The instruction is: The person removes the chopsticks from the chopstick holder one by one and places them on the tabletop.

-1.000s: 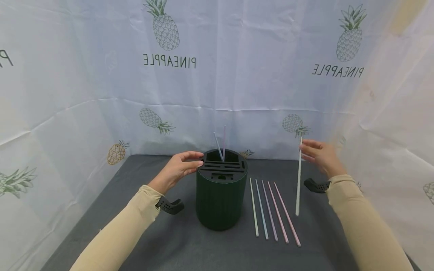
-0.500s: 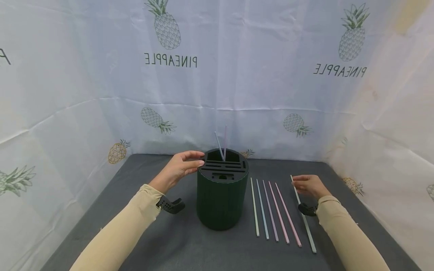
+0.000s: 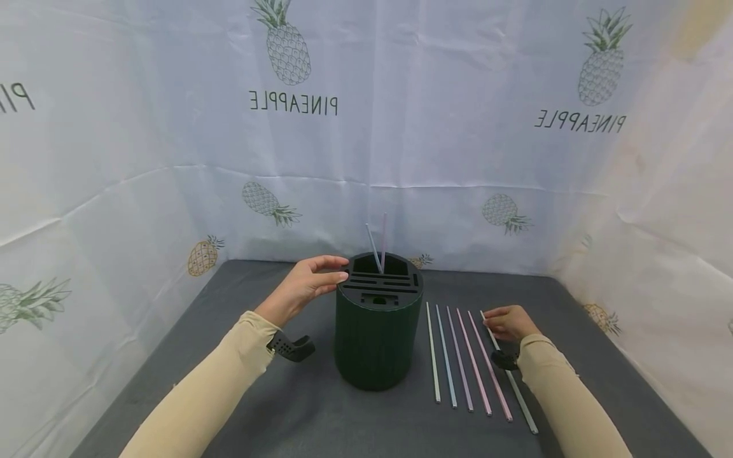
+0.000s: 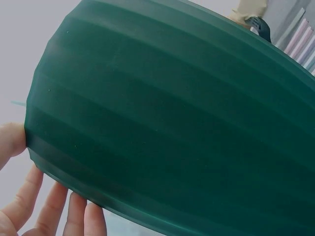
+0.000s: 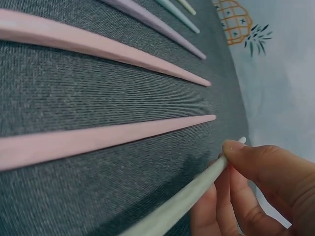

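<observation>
Left hand (image 3: 302,286) at the left side of the dark green holder (image 3: 373,346), thumb and fingers parted, fingertips touching it. Two slender sticks (image 3: 373,245) stand in the holder's rear compartment, one tilted. Right of the holder, five pastel sticks (image 3: 459,359) lie side by side on the worktop (image 3: 275,407). Farthest right of it, the right hand (image 3: 511,323) pinches a pale green stick (image 3: 519,395) near its far tip.

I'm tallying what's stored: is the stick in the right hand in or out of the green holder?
Out: the right hand pinches the pale stick beside the pink sticks, apart from the green holder.
</observation>
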The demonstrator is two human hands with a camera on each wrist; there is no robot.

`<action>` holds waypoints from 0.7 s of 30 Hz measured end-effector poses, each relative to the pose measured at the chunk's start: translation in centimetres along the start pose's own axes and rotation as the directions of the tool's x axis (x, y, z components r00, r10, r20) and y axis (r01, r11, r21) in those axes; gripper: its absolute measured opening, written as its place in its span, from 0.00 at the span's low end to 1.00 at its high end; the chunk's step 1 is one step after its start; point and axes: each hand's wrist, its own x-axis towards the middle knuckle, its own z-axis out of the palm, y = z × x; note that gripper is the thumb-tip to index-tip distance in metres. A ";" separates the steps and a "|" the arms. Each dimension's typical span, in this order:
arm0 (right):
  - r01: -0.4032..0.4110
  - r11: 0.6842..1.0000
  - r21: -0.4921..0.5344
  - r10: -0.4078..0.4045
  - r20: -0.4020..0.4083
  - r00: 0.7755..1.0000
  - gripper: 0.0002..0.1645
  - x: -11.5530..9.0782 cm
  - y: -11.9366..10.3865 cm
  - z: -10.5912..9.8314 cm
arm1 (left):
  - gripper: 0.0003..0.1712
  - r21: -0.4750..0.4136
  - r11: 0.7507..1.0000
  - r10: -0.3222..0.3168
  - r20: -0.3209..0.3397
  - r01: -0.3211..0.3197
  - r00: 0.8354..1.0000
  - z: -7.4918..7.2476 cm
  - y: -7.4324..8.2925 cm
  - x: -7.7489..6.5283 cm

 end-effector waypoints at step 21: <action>-0.040 0.999 -0.033 0.036 -0.101 0.994 0.20 0.6 0.4 1.1 | 0.27 0.002 1.000 -0.005 -0.016 0.005 1.000 0.1 0.0 0.0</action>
